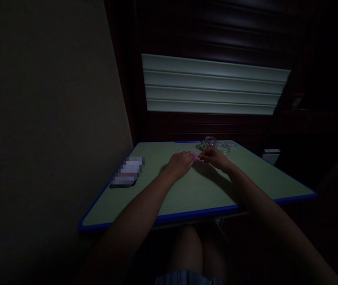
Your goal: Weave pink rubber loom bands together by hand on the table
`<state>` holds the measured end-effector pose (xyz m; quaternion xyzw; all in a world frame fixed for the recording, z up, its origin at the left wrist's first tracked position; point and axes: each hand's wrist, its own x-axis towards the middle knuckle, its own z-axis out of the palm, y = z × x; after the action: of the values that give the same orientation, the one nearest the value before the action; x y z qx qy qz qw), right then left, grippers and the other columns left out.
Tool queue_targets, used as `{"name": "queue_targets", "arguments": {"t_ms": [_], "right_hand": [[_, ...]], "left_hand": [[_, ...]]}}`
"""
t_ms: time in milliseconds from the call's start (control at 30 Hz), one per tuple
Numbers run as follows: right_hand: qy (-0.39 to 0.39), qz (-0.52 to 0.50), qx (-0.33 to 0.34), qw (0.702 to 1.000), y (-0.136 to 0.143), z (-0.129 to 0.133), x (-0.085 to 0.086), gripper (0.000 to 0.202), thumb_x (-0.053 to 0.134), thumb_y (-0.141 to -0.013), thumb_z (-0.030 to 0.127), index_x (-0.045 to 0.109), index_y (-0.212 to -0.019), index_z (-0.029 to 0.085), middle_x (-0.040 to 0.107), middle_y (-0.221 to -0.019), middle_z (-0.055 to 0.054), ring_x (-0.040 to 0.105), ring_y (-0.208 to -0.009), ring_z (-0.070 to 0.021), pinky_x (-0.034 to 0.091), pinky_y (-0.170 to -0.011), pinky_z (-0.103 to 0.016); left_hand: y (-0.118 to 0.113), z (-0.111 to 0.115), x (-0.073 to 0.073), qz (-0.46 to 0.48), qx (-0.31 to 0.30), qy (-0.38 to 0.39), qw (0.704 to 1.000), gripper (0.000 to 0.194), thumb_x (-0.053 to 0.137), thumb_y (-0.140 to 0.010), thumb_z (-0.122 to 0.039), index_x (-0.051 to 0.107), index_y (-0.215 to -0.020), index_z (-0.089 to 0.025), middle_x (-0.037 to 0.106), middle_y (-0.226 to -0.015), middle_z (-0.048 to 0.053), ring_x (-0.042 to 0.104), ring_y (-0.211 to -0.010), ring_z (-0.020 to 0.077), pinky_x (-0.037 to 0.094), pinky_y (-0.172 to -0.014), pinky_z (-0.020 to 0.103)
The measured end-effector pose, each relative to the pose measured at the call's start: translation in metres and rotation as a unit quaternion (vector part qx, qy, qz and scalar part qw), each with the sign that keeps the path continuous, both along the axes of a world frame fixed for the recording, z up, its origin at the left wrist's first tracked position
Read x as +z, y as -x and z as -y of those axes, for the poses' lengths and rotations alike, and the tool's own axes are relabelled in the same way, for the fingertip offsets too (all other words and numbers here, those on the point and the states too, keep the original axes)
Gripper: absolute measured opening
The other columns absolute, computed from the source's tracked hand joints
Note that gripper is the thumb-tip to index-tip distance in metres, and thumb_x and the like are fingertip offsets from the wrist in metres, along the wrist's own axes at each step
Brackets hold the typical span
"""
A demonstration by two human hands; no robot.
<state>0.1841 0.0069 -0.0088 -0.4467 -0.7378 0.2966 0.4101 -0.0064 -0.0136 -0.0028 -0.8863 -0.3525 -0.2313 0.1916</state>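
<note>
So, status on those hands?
Left hand, right hand holding small pink item. Clear jar just beyond right hand. Nothing visibly in the way.

Table (204, 196) x1; on it, at its far edge, 1 clear jar (209, 141) w/ many small colored bits (205, 146), too tiny to count; over its top, 2 hands, i.e. 1 L hand (181, 164) & 1 R hand (214, 158), w/ 1 pink item (195, 155) btwn; at its left edge, 1 blurred item (128, 171); beyond it, 4 pale slats (213, 81)
</note>
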Motion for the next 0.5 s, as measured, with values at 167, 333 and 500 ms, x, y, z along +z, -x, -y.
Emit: {"name": "queue_targets", "arguments": {"t_ms": [167, 333, 500], "right_hand": [[0.005, -0.001, 0.005, 1.000, 0.0007, 0.0018, 0.0007, 0.031, 0.061, -0.067, 0.044, 0.060, -0.067, 0.013, 0.055, -0.057, -0.001, 0.046, -0.049, -0.0086, 0.037, -0.047, -0.022], [-0.011, -0.023, 0.010, 1.000, 0.0024, 0.0049, 0.0031, 0.030, 0.060, -0.066, 0.043, 0.059, -0.065, 0.013, 0.053, -0.056, 0.000, 0.046, -0.051, -0.0091, 0.036, -0.050, -0.023], [-0.027, -0.035, 0.005, 0.999, 0.0040, 0.0079, 0.0068, 0.029, 0.061, -0.066, 0.042, 0.059, -0.064, 0.013, 0.055, -0.058, -0.001, 0.047, -0.054, -0.0099, 0.037, -0.054, -0.024]], "left_hand": [[0.0005, 0.0007, 0.0006, 0.024, -0.011, 0.011, 1.000, 0.022, 0.038, -0.087, -0.022, 0.059, -0.087, -0.015, 0.062, -0.093, 0.008, 0.056, -0.089, 0.0181, 0.043, -0.077, 0.030], [-0.0004, 0.0031, 0.0026, 0.047, 0.008, 0.022, 0.999, 0.023, 0.039, -0.086, -0.024, 0.060, -0.083, -0.015, 0.062, -0.086, 0.007, 0.057, -0.079, 0.0167, 0.043, -0.070, 0.028], [-0.0013, 0.0031, 0.0030, 0.115, 0.010, 0.054, 0.992, 0.023, 0.040, -0.083, -0.025, 0.061, -0.080, -0.016, 0.062, -0.082, 0.005, 0.056, -0.071, 0.0144, 0.041, -0.065, 0.025]]}}
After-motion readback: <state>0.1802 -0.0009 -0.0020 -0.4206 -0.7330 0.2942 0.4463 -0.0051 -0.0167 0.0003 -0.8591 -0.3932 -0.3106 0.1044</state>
